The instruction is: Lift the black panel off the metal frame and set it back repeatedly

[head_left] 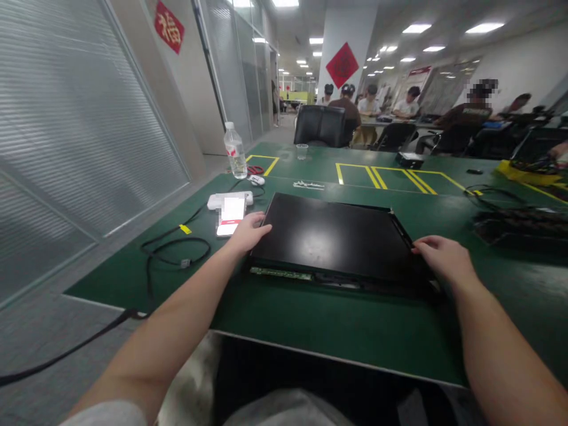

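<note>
A flat black display panel (331,235) lies on the green table (337,322), with a strip of green circuit board along its near edge. My left hand (248,232) rests at the panel's left edge, fingers curled against its side. My right hand (444,259) lies on the panel's right near corner, fingers bent over the rim. Both hands grip the panel's opposite sides.
Left of the panel lie a phone (231,216), a white power strip (229,199), black cables (177,251), a water bottle (235,151) and a mouse (256,180). A plastic cup (302,151) and black chair (320,125) stand beyond. Dark cables and gear (519,225) crowd the right. Several people sit at far tables.
</note>
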`<state>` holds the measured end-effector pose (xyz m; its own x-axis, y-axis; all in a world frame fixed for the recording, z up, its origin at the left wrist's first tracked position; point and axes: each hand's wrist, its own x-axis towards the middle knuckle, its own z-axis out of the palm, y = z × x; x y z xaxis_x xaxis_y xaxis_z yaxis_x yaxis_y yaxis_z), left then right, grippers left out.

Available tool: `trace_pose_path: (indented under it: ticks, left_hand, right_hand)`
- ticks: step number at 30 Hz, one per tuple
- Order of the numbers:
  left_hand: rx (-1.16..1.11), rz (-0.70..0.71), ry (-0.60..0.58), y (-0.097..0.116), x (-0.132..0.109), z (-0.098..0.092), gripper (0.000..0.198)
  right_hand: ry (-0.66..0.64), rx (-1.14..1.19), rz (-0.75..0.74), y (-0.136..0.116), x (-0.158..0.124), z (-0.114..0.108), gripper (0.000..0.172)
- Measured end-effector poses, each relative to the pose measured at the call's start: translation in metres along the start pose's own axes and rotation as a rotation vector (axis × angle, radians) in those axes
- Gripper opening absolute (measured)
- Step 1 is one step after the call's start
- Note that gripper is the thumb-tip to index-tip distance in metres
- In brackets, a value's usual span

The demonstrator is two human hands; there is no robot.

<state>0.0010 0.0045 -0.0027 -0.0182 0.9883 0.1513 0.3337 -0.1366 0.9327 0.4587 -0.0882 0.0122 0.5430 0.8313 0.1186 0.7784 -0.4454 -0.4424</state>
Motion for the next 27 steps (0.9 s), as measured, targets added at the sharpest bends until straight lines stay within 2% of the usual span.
trace_pose_path:
  ticks: [6, 16, 27]
  left_hand:
    - [0.165, 0.025, -0.112, -0.011, 0.005, -0.001, 0.028]
    - [0.380, 0.073, -0.101, -0.020, 0.006, 0.000, 0.023]
    - [0.435, 0.080, -0.114, -0.015, 0.004, -0.001, 0.020]
  right_hand:
    - [-0.017, 0.079, 0.029, 0.002, 0.000, -0.002, 0.015]
    - [-0.008, 0.217, 0.083, 0.004, -0.001, -0.001, 0.021]
    - [-0.015, 0.202, 0.076, 0.005, 0.002, 0.000, 0.020]
